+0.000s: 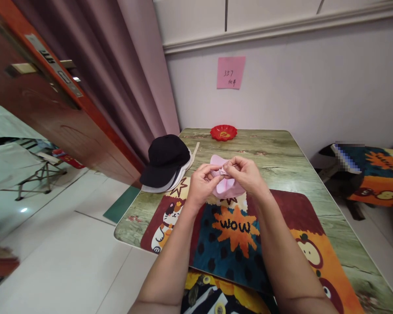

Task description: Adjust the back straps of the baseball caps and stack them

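Note:
Over the middle of the table, a light pink cap (228, 188) is held between my two hands, mostly hidden by the fingers. My left hand (205, 178) is closed, pinching the cap's narrow strap at what looks like a small metal buckle (222, 171). From the other side, my right hand (244, 171) pinches the strap close to the same spot, its fingertips almost touching the left ones. A black cap (167, 157) rests on top of white caps (180, 181) at the table's left, with a pale strap (195, 150) sticking out behind.
A colourful mat (206, 248) printed with "WOW" covers the near part of the wood-patterned table (265, 152). At the back stands a red scalloped dish (223, 132). A pink note (231, 73) is on the wall. To the left are a curtain and an open wooden door (85, 126).

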The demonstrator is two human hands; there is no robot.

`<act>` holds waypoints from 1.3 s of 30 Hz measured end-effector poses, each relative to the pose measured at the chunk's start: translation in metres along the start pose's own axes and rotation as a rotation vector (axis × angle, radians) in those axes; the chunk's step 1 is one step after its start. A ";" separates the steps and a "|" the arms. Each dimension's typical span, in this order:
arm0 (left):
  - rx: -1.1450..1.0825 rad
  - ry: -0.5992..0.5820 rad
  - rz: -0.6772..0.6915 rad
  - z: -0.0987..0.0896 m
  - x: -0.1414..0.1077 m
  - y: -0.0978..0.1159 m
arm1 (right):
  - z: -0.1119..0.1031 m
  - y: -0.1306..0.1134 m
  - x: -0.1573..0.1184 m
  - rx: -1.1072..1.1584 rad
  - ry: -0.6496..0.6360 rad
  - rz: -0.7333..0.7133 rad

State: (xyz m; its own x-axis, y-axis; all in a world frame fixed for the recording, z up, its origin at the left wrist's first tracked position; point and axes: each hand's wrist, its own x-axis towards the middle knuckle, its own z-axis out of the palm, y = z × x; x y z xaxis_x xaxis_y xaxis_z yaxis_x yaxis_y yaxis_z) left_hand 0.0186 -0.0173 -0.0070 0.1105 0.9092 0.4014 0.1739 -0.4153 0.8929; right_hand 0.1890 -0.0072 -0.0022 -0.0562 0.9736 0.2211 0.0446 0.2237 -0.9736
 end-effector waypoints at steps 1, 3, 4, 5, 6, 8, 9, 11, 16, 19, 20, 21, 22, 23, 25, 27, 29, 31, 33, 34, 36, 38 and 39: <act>0.041 -0.002 0.026 0.000 0.000 0.003 | -0.001 0.000 0.000 -0.016 0.006 -0.005; 0.123 -0.016 0.072 0.000 0.000 0.009 | -0.002 -0.002 0.000 -0.060 0.024 -0.014; 0.161 -0.024 0.093 0.000 0.000 0.012 | -0.002 -0.004 -0.001 -0.089 0.036 -0.019; 0.197 -0.031 0.113 0.000 -0.001 0.015 | -0.002 -0.007 -0.002 -0.122 0.048 -0.025; 0.229 -0.039 0.132 0.000 -0.001 0.017 | -0.002 -0.009 -0.003 -0.156 0.058 -0.030; 0.281 -0.050 0.162 0.000 -0.001 0.020 | -0.002 -0.015 -0.006 -0.219 0.072 -0.049; 0.298 -0.050 0.172 0.000 -0.002 0.020 | -0.002 -0.017 -0.007 -0.247 0.076 -0.063; 0.317 -0.043 0.179 0.001 -0.002 0.019 | -0.001 -0.021 -0.008 -0.301 0.087 -0.099; 0.332 -0.025 0.174 0.003 -0.004 0.013 | 0.001 -0.021 -0.008 -0.440 0.128 -0.195; 0.317 -0.019 0.170 0.003 -0.004 0.012 | 0.001 -0.022 -0.008 -0.493 0.127 -0.230; 0.309 -0.016 0.169 0.003 -0.004 0.012 | 0.001 -0.023 -0.008 -0.504 0.120 -0.240; 0.304 -0.014 0.169 0.003 -0.005 0.012 | 0.001 -0.024 -0.008 -0.513 0.112 -0.250; 0.300 -0.012 0.168 0.003 -0.005 0.013 | 0.000 -0.025 -0.009 -0.522 0.103 -0.259; 0.298 -0.011 0.167 0.003 -0.005 0.013 | 0.000 -0.027 -0.009 -0.530 0.094 -0.267; 0.297 -0.015 0.164 0.003 -0.005 0.013 | -0.001 -0.029 -0.010 -0.544 0.077 -0.270; 0.296 -0.018 0.161 0.002 -0.005 0.013 | -0.002 -0.031 -0.011 -0.539 0.056 -0.257; 0.294 -0.019 0.163 0.002 -0.005 0.012 | -0.003 -0.032 -0.011 -0.512 0.024 -0.227; 0.296 -0.025 0.174 0.001 -0.006 0.012 | -0.005 -0.032 -0.011 -0.475 -0.022 -0.186; 0.312 -0.036 0.197 0.000 -0.006 0.011 | -0.008 -0.032 -0.012 -0.444 -0.073 -0.139; 0.322 -0.044 0.210 -0.001 -0.007 0.011 | -0.009 -0.031 -0.012 -0.435 -0.089 -0.113; 0.342 -0.061 0.232 -0.001 -0.007 0.011 | -0.011 -0.030 -0.012 -0.412 -0.107 -0.062; 0.356 -0.075 0.244 -0.001 -0.007 0.011 | -0.012 -0.028 -0.012 -0.364 -0.119 -0.020; 0.362 -0.078 0.248 -0.001 -0.007 0.010 | -0.012 -0.027 -0.012 -0.335 -0.124 -0.005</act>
State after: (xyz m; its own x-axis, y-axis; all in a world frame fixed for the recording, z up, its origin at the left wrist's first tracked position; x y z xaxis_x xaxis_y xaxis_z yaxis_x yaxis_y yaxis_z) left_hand 0.0183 -0.0280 -0.0004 0.2632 0.7818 0.5652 0.4624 -0.6165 0.6373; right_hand 0.2005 -0.0243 0.0224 -0.1771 0.9643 0.1970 0.3671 0.2505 -0.8958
